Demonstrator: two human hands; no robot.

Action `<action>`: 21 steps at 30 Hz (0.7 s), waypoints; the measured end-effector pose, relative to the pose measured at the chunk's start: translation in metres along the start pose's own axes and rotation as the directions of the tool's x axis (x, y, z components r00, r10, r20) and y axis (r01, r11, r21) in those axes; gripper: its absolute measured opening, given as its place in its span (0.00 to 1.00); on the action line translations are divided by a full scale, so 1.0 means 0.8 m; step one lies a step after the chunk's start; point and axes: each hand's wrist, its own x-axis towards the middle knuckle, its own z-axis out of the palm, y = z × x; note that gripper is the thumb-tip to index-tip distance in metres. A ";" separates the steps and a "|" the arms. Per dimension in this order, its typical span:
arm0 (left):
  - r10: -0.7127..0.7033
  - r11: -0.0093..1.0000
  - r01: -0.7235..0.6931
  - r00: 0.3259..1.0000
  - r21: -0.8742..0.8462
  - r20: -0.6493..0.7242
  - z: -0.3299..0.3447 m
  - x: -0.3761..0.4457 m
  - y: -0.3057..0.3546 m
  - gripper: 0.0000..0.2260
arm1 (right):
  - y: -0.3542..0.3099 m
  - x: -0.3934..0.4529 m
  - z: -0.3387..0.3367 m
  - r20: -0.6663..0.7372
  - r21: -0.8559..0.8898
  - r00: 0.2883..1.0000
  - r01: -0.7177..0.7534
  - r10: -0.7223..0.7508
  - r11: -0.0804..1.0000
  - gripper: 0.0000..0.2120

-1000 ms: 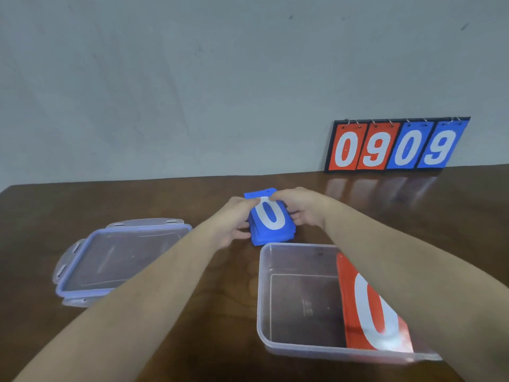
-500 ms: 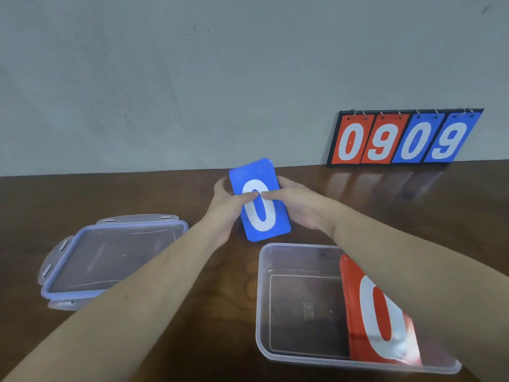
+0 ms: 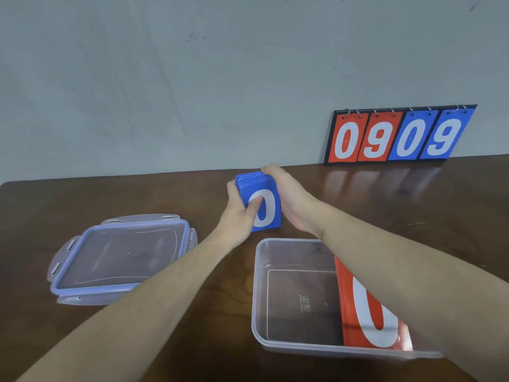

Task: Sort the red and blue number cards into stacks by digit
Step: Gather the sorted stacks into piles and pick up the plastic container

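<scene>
Since the earlier frame the blue cards [image 3: 260, 202] have gone from a tilted, face-up hold to an upright, squared pack, held between both hands above the table [image 3: 165, 194].

From the head view, my left hand [image 3: 239, 213] grips the pack's left edge, its thumb laid across the white 0 on the front card. My right hand [image 3: 289, 199] cups the right edge, fingers curled over the top corner. I judge the two-sided squeeze is there to line the edges up so cards can be dealt off one at a time.

Just nearer than the hands, under my right forearm, sits the clear box [image 3: 292, 299]. A red stack [image 3: 369, 307] showing a 0 leans against its right side, untouched, so I take the sorting as barely begun. The lid [image 3: 121, 257] lies flat, well left of my left forearm, out of the working path.

Beyond the right hand, against the wall, a scoreboard [image 3: 399, 135] reads 0909, red then blue. No digit stacks are laid out on the table yet.
</scene>
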 end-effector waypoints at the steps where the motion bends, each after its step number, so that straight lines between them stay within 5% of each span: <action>1: -0.001 1.000 0.001 1.000 0.012 0.006 -0.001 -0.002 0.002 0.15 | -0.001 -0.003 0.001 -0.007 -0.010 1.000 0.002 -0.002 1.000 0.31; 4: -0.004 1.000 0.003 1.000 0.027 0.017 -0.007 -0.004 0.011 0.14 | -0.003 -0.013 0.003 -0.033 -0.020 0.999 0.003 -0.004 1.000 0.24; 7: 0.022 1.000 -0.022 1.000 0.004 0.002 -0.018 -0.005 0.033 0.15 | -0.021 -0.032 0.003 -0.044 -0.131 0.996 0.071 -0.077 0.989 0.29; 13: 0.080 0.974 -0.057 0.992 -0.219 0.100 -0.037 -0.024 0.100 0.16 | -0.080 -0.105 -0.015 0.040 -0.332 0.957 0.285 -0.288 0.899 0.12; 18: 0.023 0.952 0.090 0.932 -0.293 0.362 -0.024 -0.068 0.112 0.17 | -0.071 -0.165 -0.039 0.071 -0.294 0.982 0.190 -0.177 0.937 0.14; 21: -0.027 0.962 0.132 0.916 -0.238 0.399 -0.004 -0.098 0.091 0.20 | -0.032 -0.188 -0.050 -0.011 -0.307 0.992 0.117 -0.127 0.944 0.14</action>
